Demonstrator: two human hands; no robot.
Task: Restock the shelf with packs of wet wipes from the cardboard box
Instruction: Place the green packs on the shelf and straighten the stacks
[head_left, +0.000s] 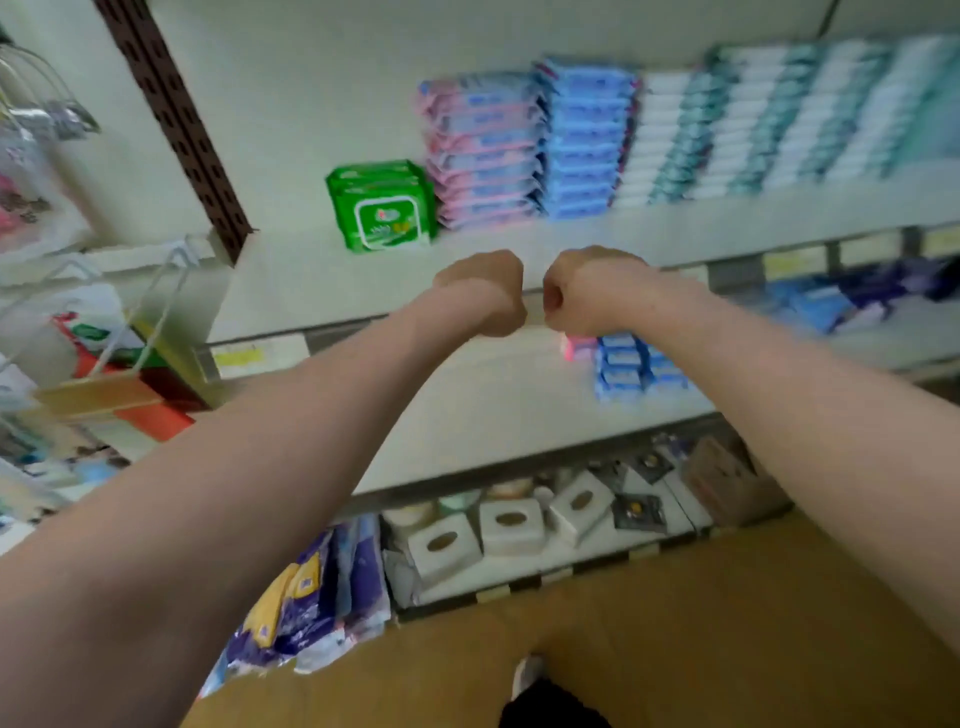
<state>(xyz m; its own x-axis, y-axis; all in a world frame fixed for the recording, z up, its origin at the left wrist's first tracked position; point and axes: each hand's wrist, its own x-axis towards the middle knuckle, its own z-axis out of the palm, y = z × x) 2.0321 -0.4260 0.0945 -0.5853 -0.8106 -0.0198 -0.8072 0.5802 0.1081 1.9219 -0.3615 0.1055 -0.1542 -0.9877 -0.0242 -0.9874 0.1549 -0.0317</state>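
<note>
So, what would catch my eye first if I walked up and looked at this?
The left hand and right hand, both curled into fists that seem to hold nothing, hover close together in the middle. Behind them on the shelf, bright green wet wipes stand alone, left of a tall pink stack and a blue stack. A cardboard box fills the bottom edge.

The one camera sits on the person's head and looks forward and down, tilted, close to the shelf (291, 291). The cardboard box (701, 639) fills its lower edge.
</note>
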